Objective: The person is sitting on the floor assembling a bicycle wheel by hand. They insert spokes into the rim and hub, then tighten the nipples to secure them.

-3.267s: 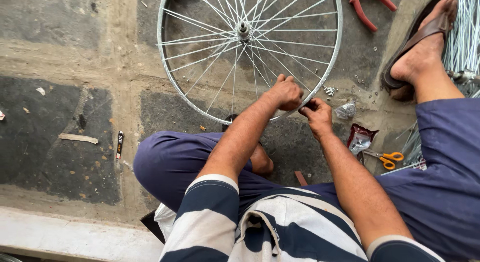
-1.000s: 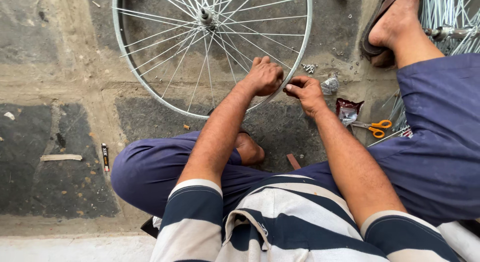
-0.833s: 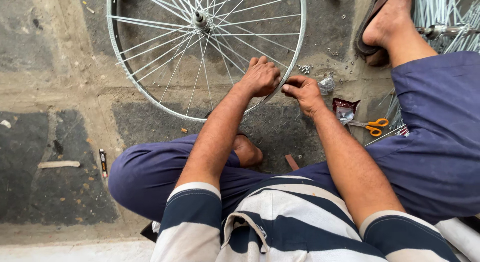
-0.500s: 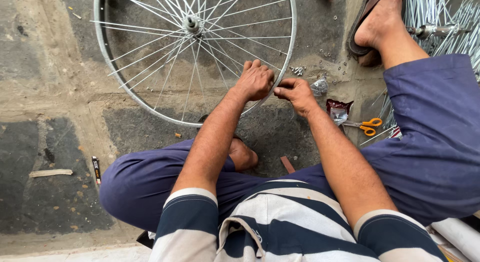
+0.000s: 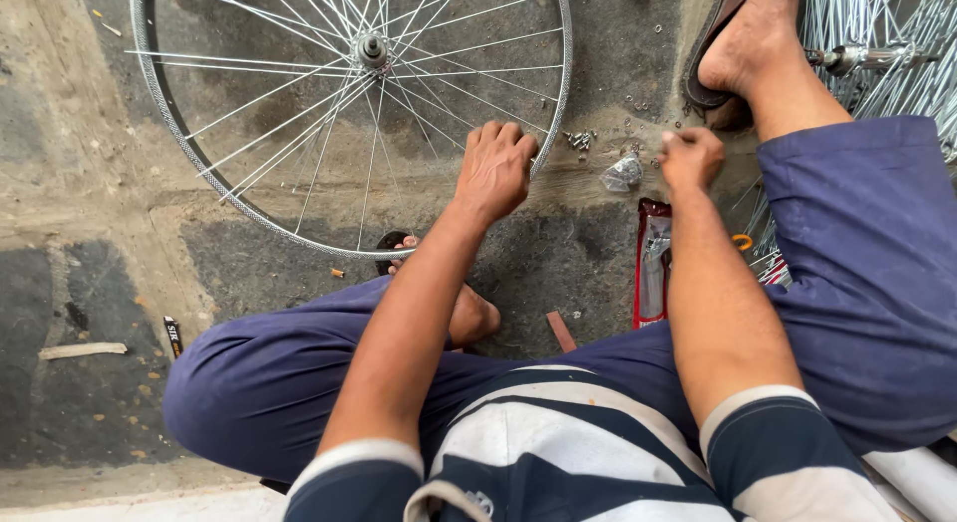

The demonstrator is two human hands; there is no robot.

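Red packet (image 5: 653, 263) lies lengthwise beside right hand (image 5: 690, 158), clenched on something unseen; left hand (image 5: 495, 168) grips wheel rim (image 5: 563, 73).

left hand (image 5: 495, 171) on wheel rim (image 5: 555, 113), right hand (image 5: 690, 158) apart

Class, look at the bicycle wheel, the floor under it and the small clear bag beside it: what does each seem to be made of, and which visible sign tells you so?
Bicycle wheel: bright metal, probably plated steel; rim and thin spokes gleam silver.
Floor: seemingly concrete or stone; rough, matt grey with worn sandy patches.
Small clear bag: likely thin plastic; see-through, crumpled, shiny.
The left hand rests on the rim.
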